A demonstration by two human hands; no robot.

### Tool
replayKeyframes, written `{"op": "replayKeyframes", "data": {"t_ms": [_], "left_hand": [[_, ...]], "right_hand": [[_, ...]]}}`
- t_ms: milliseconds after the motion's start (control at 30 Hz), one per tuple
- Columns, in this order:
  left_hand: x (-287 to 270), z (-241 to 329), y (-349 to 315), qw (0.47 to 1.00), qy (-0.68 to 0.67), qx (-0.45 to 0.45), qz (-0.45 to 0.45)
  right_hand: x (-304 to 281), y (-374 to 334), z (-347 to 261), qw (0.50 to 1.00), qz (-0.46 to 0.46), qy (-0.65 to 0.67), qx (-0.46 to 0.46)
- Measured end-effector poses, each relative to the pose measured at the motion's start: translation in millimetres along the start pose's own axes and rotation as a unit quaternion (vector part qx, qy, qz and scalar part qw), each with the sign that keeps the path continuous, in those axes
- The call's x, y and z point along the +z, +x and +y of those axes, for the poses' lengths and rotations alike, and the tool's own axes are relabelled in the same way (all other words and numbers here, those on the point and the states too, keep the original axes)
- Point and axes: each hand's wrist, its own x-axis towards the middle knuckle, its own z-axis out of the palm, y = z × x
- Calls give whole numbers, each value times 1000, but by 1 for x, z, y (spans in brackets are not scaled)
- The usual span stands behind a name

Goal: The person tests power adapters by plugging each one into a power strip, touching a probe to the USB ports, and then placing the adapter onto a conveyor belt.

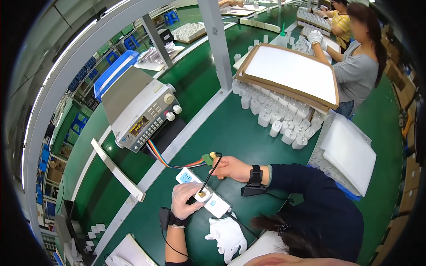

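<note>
My left hand (183,201), in a thin clear glove, is closed around a small white charger (205,198) seated on a white power strip (218,206). A black cable (211,174) runs from a yellowish plug in the charger up to my right hand (233,169). The right fingers pinch the cable's yellow-tipped end (213,155), close beside a green connector block (207,159). Rainbow ribbon wires (171,166) link that block to a grey bench tester (148,117) with a lit screen. Whether the cable end sits fully in the block, I cannot tell.
A white glove (227,235) lies below the strip. Several white chargers (276,127) stand in rows at the back right, beside a cardboard tray (290,73) and white foam sheets (348,148). A grey metal post (216,48) rises behind. Co-workers (359,66) stand at the far right.
</note>
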Motion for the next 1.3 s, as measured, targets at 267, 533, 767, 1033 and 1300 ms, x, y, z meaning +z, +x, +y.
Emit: {"op": "replayKeyframes", "data": {"t_ms": [267,533,767,1033,1300], "left_hand": [[6,21,4,999,36,25,22],[8,11,1,998,40,55,13],[3,21,-1,994,104,27,0],[2,11,9,999,25,33,5],[6,18,9,999,8,37,14]], "right_hand": [[1,-2,-7,997,-40,50,38],[-2,-3,-3,994,-107,-23,19],[15,-1,-8,989,-122,-75,27],[-2,-2,-8,978,-163,-115,59],[7,-3,-17,987,-109,-111,52]]}}
